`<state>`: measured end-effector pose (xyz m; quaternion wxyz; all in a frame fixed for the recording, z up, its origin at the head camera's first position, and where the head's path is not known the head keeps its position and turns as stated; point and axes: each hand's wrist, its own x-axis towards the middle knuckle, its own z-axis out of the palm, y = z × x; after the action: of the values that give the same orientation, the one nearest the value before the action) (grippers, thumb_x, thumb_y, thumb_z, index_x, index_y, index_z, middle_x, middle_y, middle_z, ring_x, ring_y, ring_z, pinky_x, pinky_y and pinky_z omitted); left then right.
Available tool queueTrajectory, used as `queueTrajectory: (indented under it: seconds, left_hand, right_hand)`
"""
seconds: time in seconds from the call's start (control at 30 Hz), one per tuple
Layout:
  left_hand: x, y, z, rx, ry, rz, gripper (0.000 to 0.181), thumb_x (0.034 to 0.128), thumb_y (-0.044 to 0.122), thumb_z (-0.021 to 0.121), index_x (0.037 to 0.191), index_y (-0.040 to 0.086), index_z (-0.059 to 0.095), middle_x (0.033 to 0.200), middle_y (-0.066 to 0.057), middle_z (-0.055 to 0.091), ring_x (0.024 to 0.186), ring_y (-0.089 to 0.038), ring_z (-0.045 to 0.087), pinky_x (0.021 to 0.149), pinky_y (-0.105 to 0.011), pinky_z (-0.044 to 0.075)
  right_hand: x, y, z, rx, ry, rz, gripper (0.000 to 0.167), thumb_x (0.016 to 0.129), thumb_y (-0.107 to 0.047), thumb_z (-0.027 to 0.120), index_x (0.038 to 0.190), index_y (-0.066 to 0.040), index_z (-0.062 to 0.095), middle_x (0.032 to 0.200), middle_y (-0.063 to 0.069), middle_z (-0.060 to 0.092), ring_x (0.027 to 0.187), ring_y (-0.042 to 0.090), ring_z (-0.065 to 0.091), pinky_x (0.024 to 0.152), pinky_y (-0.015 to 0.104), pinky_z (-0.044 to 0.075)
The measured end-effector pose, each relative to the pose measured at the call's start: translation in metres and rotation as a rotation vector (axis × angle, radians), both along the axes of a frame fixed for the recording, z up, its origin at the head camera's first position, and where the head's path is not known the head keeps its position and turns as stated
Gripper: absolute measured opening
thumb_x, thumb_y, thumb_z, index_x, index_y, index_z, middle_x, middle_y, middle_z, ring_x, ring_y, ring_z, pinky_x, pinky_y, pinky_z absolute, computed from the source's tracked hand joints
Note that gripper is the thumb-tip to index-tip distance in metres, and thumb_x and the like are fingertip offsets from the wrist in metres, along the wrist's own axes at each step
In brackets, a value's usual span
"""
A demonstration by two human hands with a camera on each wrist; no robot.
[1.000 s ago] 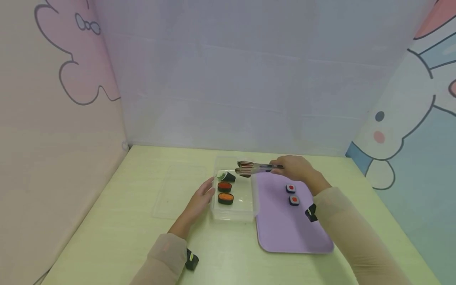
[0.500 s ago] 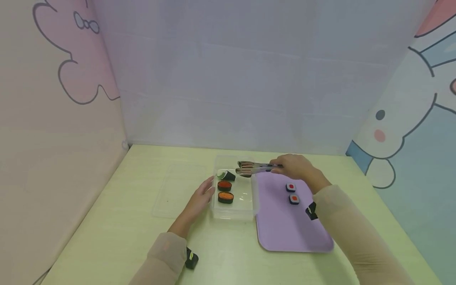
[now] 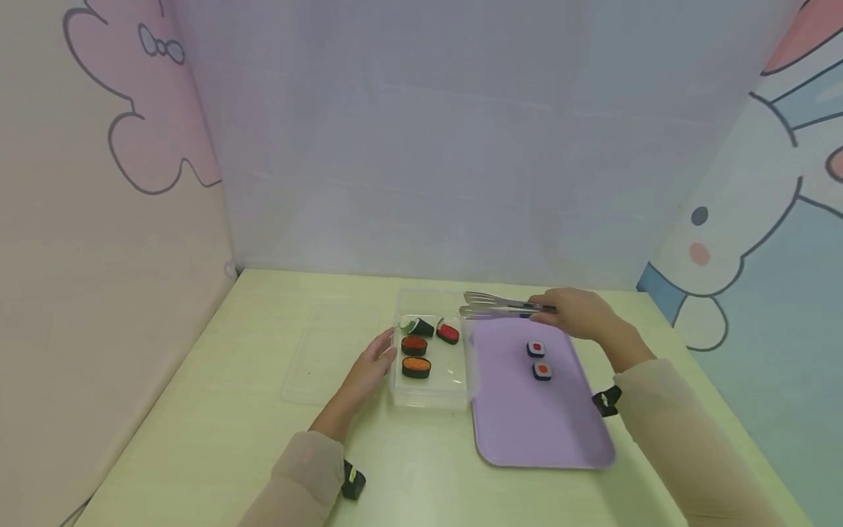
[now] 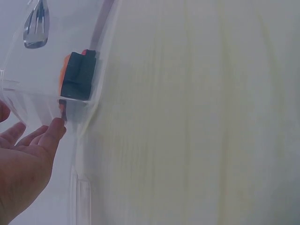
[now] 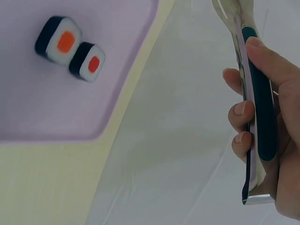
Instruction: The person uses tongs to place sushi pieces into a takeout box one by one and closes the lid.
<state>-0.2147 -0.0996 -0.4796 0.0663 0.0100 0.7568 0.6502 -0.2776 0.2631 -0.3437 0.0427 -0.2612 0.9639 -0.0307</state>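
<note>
A purple tray (image 3: 533,435) with two rolls (image 3: 542,371) lies lower right, the left hand (image 3: 367,369), fingers relaxed, touches a clear box (image 3: 431,400) of four sushi pieces (image 3: 416,367) at lower centre, and, farther, the right hand (image 3: 582,315) grips parted tongs (image 3: 508,302).

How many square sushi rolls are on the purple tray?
2. The red-centred roll lies farther back; the orange-centred roll lies just in front of it. No others show, and none seems hidden.

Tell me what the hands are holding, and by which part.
The right hand holds the metal tongs by their handles. The left hand touches the side of the clear container; no grip round it shows.
</note>
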Motion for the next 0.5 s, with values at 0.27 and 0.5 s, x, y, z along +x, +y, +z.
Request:
queueTrajectory:
  seconds: [0.27, 0.5]
  left_hand:
    - [0.002, 0.000, 0.001, -0.001, -0.006, -0.011, 0.051, 0.1049, 0.021, 0.045, 0.153, 0.012, 0.032, 0.153, -0.018, 0.032, 0.138, -0.036, 0.032, 0.109, -0.051, 0.032]
    - [0.001, -0.002, -0.001, -0.044, 0.005, -0.007, 0.050, 0.1046, 0.023, 0.045, 0.153, 0.015, 0.033, 0.152, -0.013, 0.037, 0.139, -0.034, 0.031, 0.112, -0.052, 0.027]
  right_hand:
    - [0.019, 0.050, -0.006, -0.025, -0.002, -0.077, 0.046, 0.096, -0.034, 0.063, 0.128, 0.000, 0.062, 0.119, 0.021, 0.063, 0.108, 0.042, 0.059, 0.086, 0.058, 0.047]
    - [0.030, 0.088, -0.020, -0.019, -0.031, -0.084, 0.050, 0.095, -0.036, 0.064, 0.126, 0.003, 0.062, 0.108, 0.017, 0.066, 0.092, 0.035, 0.063, 0.073, 0.053, 0.051]
